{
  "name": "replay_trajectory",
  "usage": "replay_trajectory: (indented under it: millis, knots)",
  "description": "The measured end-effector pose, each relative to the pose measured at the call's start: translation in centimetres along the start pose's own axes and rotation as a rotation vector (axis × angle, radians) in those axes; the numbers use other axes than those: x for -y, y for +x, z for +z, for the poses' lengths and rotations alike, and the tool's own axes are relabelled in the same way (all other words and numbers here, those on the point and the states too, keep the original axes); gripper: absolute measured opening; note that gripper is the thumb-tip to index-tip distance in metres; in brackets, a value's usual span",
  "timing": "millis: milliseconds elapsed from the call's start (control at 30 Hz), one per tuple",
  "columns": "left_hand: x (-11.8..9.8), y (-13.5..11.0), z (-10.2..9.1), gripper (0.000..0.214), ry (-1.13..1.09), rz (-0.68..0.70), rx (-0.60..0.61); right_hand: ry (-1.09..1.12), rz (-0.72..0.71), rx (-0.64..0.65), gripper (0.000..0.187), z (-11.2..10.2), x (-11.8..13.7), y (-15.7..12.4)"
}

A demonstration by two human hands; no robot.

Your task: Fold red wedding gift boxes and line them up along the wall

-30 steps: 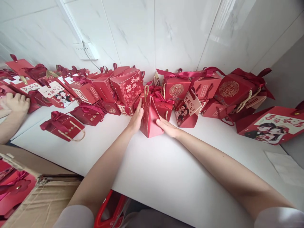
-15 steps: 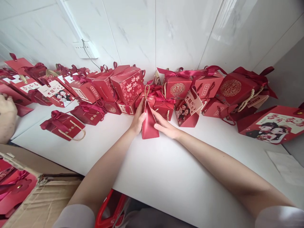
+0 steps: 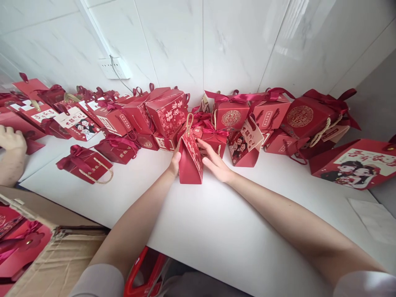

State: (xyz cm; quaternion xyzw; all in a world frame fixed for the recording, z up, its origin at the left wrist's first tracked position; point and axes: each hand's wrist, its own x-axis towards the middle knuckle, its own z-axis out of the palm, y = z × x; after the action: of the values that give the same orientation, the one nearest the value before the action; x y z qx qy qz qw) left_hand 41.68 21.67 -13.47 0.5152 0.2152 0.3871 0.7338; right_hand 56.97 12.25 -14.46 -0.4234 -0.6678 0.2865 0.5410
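Note:
A red gift box with a peaked top and a thin gold cord loop stands on the white table, its floral printed side turned partly toward the right. My left hand is closed around its left side, thumb in front and the other fingers hidden behind it. On the opposite side, my right hand has its fingers stretched out and apart, the tips at the box's right edge; whether they touch it I cannot tell. Just behind is a small red box with a ribbon bow.
Red gift boxes line the wall, with a stacked pair and a couple-printed box among them. A corded box lies front left. A cardboard carton holds more boxes. Another person's hand is at far left.
The peaked box has turned, bringing its printed side into view, and shifted slightly left with my left hand. My right hand's fingers have loosened from it.

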Motion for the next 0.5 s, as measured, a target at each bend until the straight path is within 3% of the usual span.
replay_trajectory:
  millis: [67, 133, 233, 300, 400, 500]
  knots:
    - [0.0, -0.3, -0.1, 0.072, -0.065, 0.008, 0.132, 0.021, 0.013, -0.088, 0.073, 0.1, 0.0, 0.1]
    - [-0.2, -0.2, -0.4, 0.069, -0.038, 0.023, 0.165, -0.001, 0.023, -0.196, 0.067, 0.1, -0.1, 0.3]
    - [-0.7, 0.4, -1.0, 0.044, 0.095, 0.117, 0.056, -0.046, 0.028, -0.423, 0.059, -0.1, -0.1, 0.5]
    - [-1.0, 1.0, -1.4, 0.036, 0.133, 0.208, -0.049, -0.104, 0.040, -0.502, 0.059, -0.2, 0.0, 0.6]
    - [-1.0, 1.4, -1.2, 0.043, 0.065, 0.269, -0.155, -0.162, 0.046, -0.520, 0.059, -0.3, 0.0, 0.7]
    - [-0.9, 1.4, -0.7, 0.046, 0.072, 0.242, -0.164, -0.141, 0.054, -0.485, 0.051, -0.3, -0.1, 0.6]
